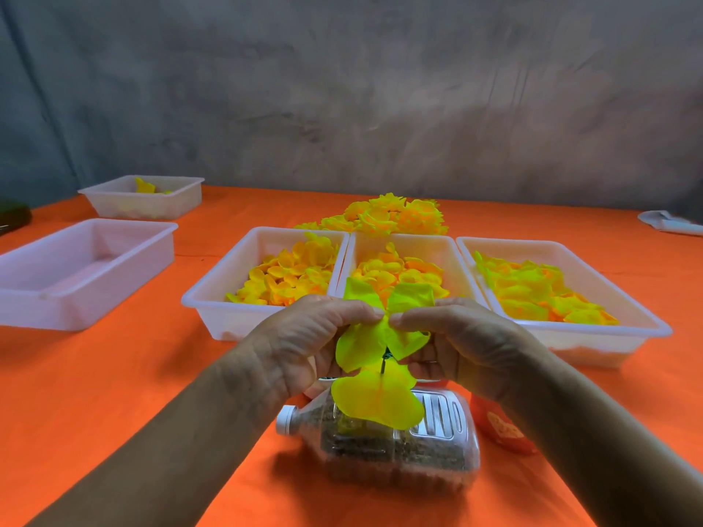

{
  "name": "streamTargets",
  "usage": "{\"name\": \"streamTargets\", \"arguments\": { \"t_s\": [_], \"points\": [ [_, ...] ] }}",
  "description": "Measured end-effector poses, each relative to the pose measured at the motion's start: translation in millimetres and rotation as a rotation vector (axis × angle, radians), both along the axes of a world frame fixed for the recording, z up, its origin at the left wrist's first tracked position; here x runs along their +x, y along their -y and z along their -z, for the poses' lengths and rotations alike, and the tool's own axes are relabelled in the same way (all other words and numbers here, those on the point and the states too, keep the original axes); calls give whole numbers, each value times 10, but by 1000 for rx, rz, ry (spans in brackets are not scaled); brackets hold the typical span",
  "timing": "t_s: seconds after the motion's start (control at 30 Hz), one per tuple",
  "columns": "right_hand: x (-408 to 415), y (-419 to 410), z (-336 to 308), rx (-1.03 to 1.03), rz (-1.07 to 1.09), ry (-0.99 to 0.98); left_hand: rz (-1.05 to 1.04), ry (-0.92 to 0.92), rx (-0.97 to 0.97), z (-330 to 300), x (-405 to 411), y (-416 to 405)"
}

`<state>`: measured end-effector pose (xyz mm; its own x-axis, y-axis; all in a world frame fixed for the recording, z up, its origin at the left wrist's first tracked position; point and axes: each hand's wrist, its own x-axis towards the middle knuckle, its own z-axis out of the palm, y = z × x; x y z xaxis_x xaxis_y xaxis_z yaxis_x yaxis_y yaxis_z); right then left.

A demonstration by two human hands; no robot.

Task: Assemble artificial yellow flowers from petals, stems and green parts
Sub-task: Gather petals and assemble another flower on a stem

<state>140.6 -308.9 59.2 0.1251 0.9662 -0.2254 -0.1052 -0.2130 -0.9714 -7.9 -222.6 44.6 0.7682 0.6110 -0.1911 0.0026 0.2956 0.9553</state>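
Petals (pixel 382 336) are pinched at their centre by left hand (pixel 304 344) and right hand (pixel 464 348), held on a thin stem (pixel 384 365) above a lying bottle (pixel 384 439). Bottle is partly hidden by lowest petal. Three trays of yellow petals (pixel 262 283) (pixel 407 252) (pixel 570 321) are set just behind the hands; finished flowers (pixel 392 214) are piled beyond. Two more trays (pixel 76 275) (pixel 148 195) are seen at left, on orange table (pixel 114 374).
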Motion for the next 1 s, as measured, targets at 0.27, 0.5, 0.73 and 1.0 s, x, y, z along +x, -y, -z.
{"name": "streamTargets", "arguments": {
  "t_s": [0.27,0.5,0.73,1.0],
  "points": [
    [-34,-1,28,35,-1,-19,-72,16,8,7,14,10],
    [-20,-9,80,22,23,-16,-56,12,36,-5,16,46],
    [-13,-8,81,-6,-1,-36,-57,8,41,2,11,28],
    [11,-27,70,-62,-3,2,-48,-70,30,28,-6,21]
  ]
}}
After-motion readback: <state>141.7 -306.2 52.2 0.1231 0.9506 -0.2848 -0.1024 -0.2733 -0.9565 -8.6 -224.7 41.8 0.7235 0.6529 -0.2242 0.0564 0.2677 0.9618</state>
